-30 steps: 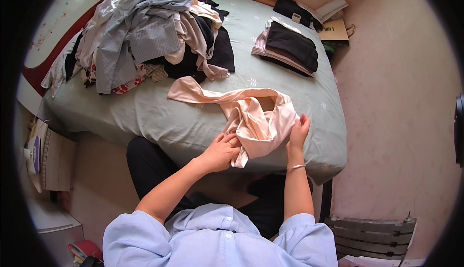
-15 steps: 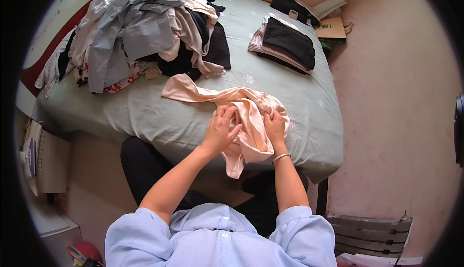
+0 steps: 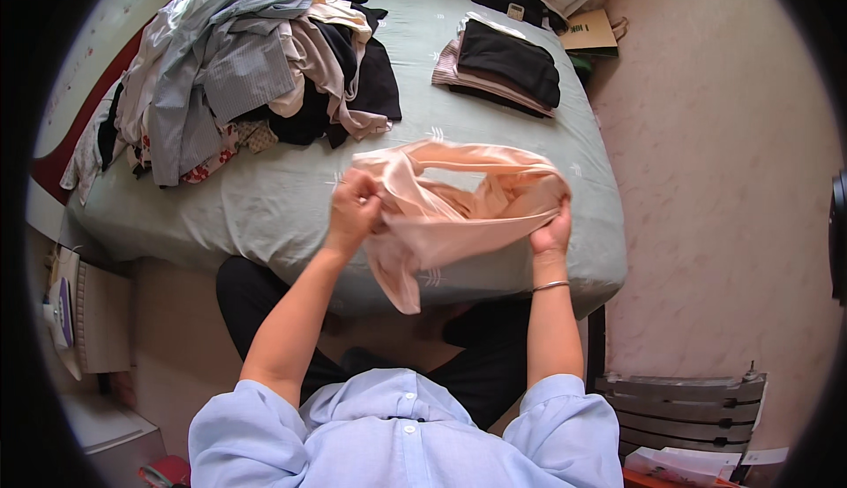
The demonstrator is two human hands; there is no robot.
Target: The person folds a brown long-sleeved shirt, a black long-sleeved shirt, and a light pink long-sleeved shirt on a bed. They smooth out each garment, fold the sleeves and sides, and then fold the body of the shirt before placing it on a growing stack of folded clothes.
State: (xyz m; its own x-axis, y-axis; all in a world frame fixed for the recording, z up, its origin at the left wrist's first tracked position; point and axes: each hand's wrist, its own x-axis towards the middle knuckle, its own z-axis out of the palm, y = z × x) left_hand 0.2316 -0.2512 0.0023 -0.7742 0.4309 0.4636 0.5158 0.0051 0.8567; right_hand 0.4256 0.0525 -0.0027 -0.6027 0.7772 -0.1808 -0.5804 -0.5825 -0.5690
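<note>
A peach-pink garment [image 3: 476, 234] of smooth, thin cloth is stretched between my hands above the near part of the bed. Its opening gapes upward, and a narrow end dangles at the front left. My left hand [image 3: 355, 210] is closed on its left side, fingers curled into the cloth. On the right, my right hand [image 3: 553, 230] grips the edge; some of those fingers are hidden behind the fabric. What kind of garment it is, I cannot tell for sure.
A tall heap of mixed clothes [image 3: 238, 64] covers the bed's far left. Toward the far right lies a folded stack [image 3: 507, 64], black on top. The pale green bedsheet [image 3: 265, 232] reaches my knees. A slatted dark chair [image 3: 684, 409] stands at the lower right.
Both hands have moved apart, left hand leftward and right hand rightward. The garment, bunched on the bed before, is now lifted and spread with its opening showing.
</note>
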